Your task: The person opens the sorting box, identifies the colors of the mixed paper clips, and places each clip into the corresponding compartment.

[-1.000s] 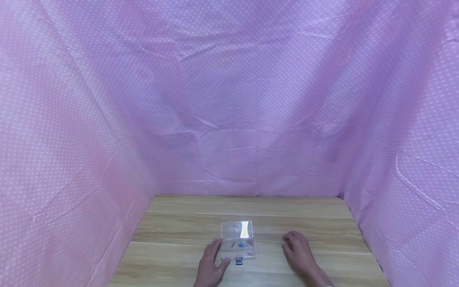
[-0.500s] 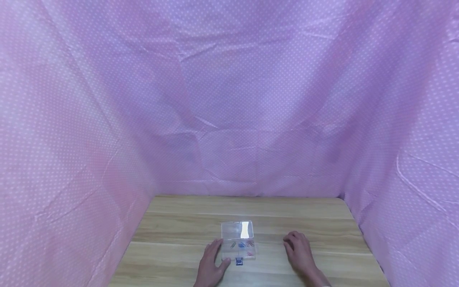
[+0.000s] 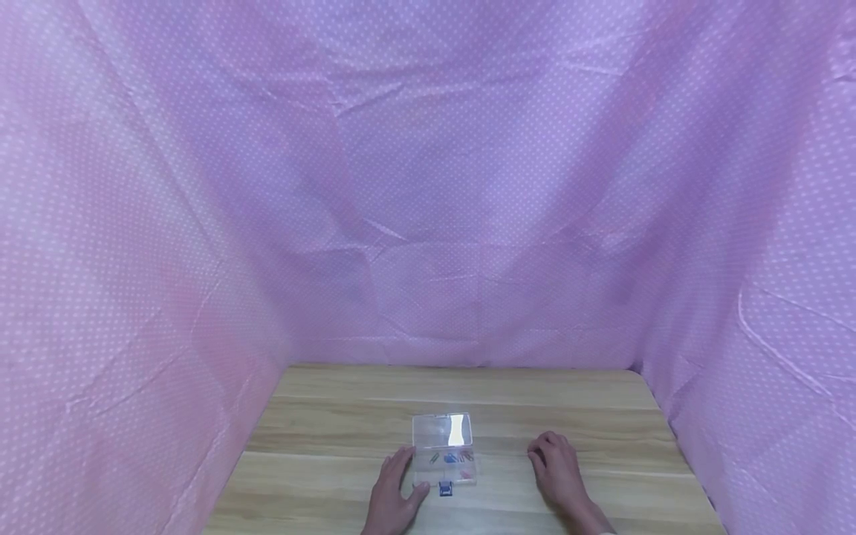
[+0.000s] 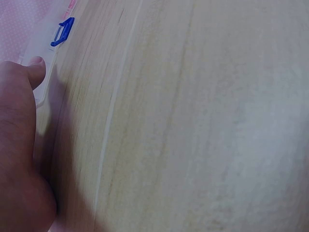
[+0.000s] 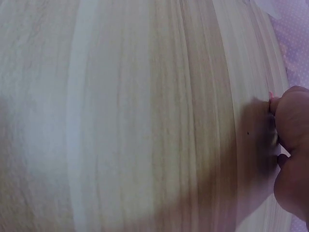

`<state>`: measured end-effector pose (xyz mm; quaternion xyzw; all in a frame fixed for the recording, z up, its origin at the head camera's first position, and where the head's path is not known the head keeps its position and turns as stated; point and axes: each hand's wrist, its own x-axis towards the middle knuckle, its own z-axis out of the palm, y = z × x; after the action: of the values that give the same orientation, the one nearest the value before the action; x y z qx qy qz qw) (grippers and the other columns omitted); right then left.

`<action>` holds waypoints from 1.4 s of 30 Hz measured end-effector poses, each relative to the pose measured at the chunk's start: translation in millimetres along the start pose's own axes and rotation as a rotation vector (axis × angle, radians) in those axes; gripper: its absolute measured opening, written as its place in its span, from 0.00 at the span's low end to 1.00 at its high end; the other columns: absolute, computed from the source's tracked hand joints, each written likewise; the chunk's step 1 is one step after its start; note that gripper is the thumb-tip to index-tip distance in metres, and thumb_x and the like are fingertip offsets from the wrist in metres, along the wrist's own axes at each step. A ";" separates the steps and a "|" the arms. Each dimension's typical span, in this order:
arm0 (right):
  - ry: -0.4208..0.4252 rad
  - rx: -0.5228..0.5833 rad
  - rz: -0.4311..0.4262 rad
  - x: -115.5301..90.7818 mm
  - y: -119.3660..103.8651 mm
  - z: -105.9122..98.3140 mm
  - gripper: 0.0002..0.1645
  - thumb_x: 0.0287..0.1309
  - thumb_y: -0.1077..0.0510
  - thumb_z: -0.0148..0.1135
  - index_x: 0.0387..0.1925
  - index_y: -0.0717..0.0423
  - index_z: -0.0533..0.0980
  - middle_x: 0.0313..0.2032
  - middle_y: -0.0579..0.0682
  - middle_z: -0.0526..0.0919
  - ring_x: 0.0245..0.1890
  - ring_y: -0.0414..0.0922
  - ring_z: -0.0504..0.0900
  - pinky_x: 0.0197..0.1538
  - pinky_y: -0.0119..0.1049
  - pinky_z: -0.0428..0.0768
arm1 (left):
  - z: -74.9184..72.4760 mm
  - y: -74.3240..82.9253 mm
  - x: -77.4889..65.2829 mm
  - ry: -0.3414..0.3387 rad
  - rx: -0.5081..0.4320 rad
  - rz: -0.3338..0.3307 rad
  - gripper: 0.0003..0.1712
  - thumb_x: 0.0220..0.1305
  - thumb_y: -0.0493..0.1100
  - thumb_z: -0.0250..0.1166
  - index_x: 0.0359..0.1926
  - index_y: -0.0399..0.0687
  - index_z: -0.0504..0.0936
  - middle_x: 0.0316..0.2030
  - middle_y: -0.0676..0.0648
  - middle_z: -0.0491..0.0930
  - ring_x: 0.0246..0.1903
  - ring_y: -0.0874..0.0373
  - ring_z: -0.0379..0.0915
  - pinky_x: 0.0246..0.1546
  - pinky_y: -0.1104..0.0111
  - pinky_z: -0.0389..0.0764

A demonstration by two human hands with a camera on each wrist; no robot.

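A clear plastic box point(image 3: 428, 474) with a blue latch point(image 3: 446, 488) lies on the table, its lid point(image 3: 431, 429) swung back. Inside are a green paper clip point(image 3: 435, 458), blue ones point(image 3: 451, 458) and reddish ones point(image 3: 466, 456). My left hand point(image 3: 391, 494) holds the box's left end, thumb at the front corner and fingers along the side near the hinge. The thumb point(image 4: 37, 72) lies against the front wall in the left wrist view. To the right of the box, my right hand point(image 3: 558, 472) pinches a red paper clip point(image 5: 271, 95), mostly hidden by the fingertips, close over the wood.
The light wooden table point(image 3: 334, 416) runs back to a pink dotted cloth point(image 3: 428, 223) that hangs at the back and both sides. A gap of bare wood separates the box from my right hand.
My right hand's thumb and fingers have drawn closer together at the tips, while the hand stays at about the same spot. The left hand and the box keep their place.
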<state>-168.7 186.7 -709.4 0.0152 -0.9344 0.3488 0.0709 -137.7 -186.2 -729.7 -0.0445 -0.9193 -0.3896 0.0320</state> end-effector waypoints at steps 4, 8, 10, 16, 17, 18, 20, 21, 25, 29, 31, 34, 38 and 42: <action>0.032 -0.037 -0.030 -0.4 1.5 4.0 0.06 0.71 0.63 0.72 0.38 0.48 0.86 0.43 0.46 0.85 0.54 0.52 0.82 0.64 0.61 0.82 | 1.0 -0.7 -0.6 0.004 0.003 -0.001 0.44 0.69 0.57 0.79 0.80 0.50 0.76 0.79 0.38 0.78 0.82 0.35 0.71 0.89 0.40 0.58; 0.035 -0.076 -0.047 -0.7 0.2 5.1 0.07 0.74 0.64 0.70 0.38 0.49 0.84 0.42 0.45 0.84 0.53 0.52 0.82 0.62 0.61 0.83 | 1.7 -0.3 -1.3 0.020 0.006 0.007 0.43 0.68 0.58 0.79 0.79 0.52 0.77 0.78 0.39 0.79 0.81 0.34 0.72 0.88 0.37 0.60; 0.032 -0.092 -0.047 -0.9 -1.9 3.9 0.07 0.74 0.64 0.69 0.38 0.49 0.84 0.42 0.45 0.84 0.53 0.52 0.82 0.61 0.60 0.83 | 1.3 0.4 -1.3 0.013 -0.001 0.004 0.43 0.69 0.58 0.79 0.80 0.52 0.77 0.79 0.38 0.79 0.81 0.34 0.71 0.88 0.37 0.60; 0.021 -0.108 -0.042 -0.7 -8.7 -1.9 0.09 0.77 0.64 0.66 0.38 0.48 0.82 0.42 0.45 0.85 0.52 0.51 0.82 0.59 0.57 0.82 | -0.1 1.1 1.0 -0.009 -0.025 -0.016 0.44 0.69 0.58 0.79 0.80 0.52 0.76 0.80 0.38 0.77 0.83 0.33 0.69 0.90 0.37 0.58; 0.015 -0.103 -0.034 -0.7 -9.6 -2.5 0.09 0.77 0.64 0.65 0.39 0.48 0.82 0.42 0.45 0.84 0.51 0.49 0.81 0.59 0.57 0.81 | -0.4 1.1 1.2 -0.011 -0.027 -0.021 0.44 0.69 0.58 0.79 0.80 0.53 0.76 0.80 0.38 0.77 0.83 0.33 0.69 0.90 0.38 0.58; 0.006 -0.093 -0.028 -0.7 -10.2 -3.0 0.09 0.78 0.64 0.64 0.39 0.49 0.82 0.41 0.45 0.84 0.49 0.48 0.81 0.60 0.56 0.81 | -0.5 1.1 1.5 -0.012 -0.031 -0.024 0.44 0.69 0.58 0.79 0.80 0.53 0.76 0.80 0.38 0.77 0.83 0.33 0.68 0.90 0.38 0.58; -0.001 -0.069 -0.016 -0.9 -11.7 -3.1 0.08 0.79 0.64 0.64 0.41 0.48 0.82 0.39 0.43 0.83 0.46 0.44 0.79 0.59 0.55 0.82 | -0.6 0.9 2.0 -0.012 -0.031 -0.025 0.44 0.69 0.58 0.79 0.80 0.52 0.76 0.80 0.38 0.77 0.83 0.33 0.68 0.90 0.38 0.58; -0.002 -0.054 -0.009 -1.3 -12.9 -2.9 0.08 0.79 0.64 0.64 0.41 0.48 0.82 0.38 0.42 0.82 0.45 0.42 0.78 0.59 0.54 0.82 | -0.5 0.7 2.1 -0.010 -0.031 -0.024 0.44 0.69 0.57 0.79 0.80 0.52 0.76 0.80 0.38 0.77 0.83 0.33 0.68 0.90 0.38 0.58; 0.034 -0.004 -0.041 -4.2 -17.8 -0.8 0.07 0.77 0.64 0.67 0.41 0.50 0.85 0.36 0.39 0.84 0.42 0.39 0.80 0.56 0.51 0.85 | 0.0 -0.3 1.8 -0.010 -0.029 -0.026 0.44 0.68 0.56 0.79 0.80 0.50 0.76 0.80 0.38 0.77 0.83 0.34 0.68 0.91 0.40 0.58; 0.049 0.012 -0.048 -7.2 -24.8 0.0 0.05 0.78 0.61 0.69 0.41 0.52 0.87 0.37 0.40 0.87 0.43 0.40 0.83 0.52 0.44 0.88 | 0.3 -0.9 1.3 -0.013 -0.022 -0.025 0.44 0.69 0.56 0.79 0.80 0.49 0.76 0.80 0.38 0.77 0.83 0.35 0.68 0.91 0.40 0.58; 0.034 0.027 -0.023 -8.0 -28.8 0.0 0.03 0.77 0.61 0.70 0.42 0.51 0.87 0.38 0.41 0.88 0.45 0.40 0.83 0.52 0.41 0.89 | 0.2 -0.6 1.1 -0.012 -0.022 -0.025 0.44 0.69 0.56 0.79 0.80 0.49 0.76 0.80 0.38 0.77 0.83 0.34 0.68 0.91 0.39 0.59; 0.003 0.047 0.007 -8.9 -35.1 0.9 0.05 0.74 0.61 0.73 0.45 0.48 0.88 0.40 0.42 0.89 0.47 0.40 0.84 0.53 0.38 0.90 | -0.1 -0.1 1.0 -0.009 -0.026 -0.026 0.44 0.69 0.56 0.79 0.80 0.50 0.76 0.80 0.37 0.77 0.83 0.34 0.68 0.90 0.39 0.59; 0.016 0.063 -0.037 -10.4 -43.7 7.5 0.08 0.69 0.63 0.76 0.43 0.46 0.89 0.40 0.41 0.90 0.49 0.43 0.86 0.57 0.43 0.91 | 0.0 -0.4 0.8 -0.004 -0.029 -0.025 0.44 0.68 0.56 0.79 0.80 0.50 0.76 0.80 0.37 0.77 0.83 0.34 0.68 0.90 0.38 0.60; 0.049 0.071 -0.120 -14.9 -57.4 16.4 0.11 0.63 0.67 0.77 0.38 0.46 0.89 0.39 0.37 0.90 0.49 0.44 0.87 0.61 0.50 0.90 | 0.0 -1.4 -0.1 -0.004 -0.035 -0.024 0.44 0.68 0.56 0.79 0.80 0.50 0.76 0.80 0.36 0.76 0.83 0.30 0.67 0.87 0.31 0.63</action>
<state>-151.5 132.3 -686.5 0.0651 -0.9168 0.3771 0.1141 -137.7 -187.2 -730.7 -0.0347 -0.9129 -0.4061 0.0247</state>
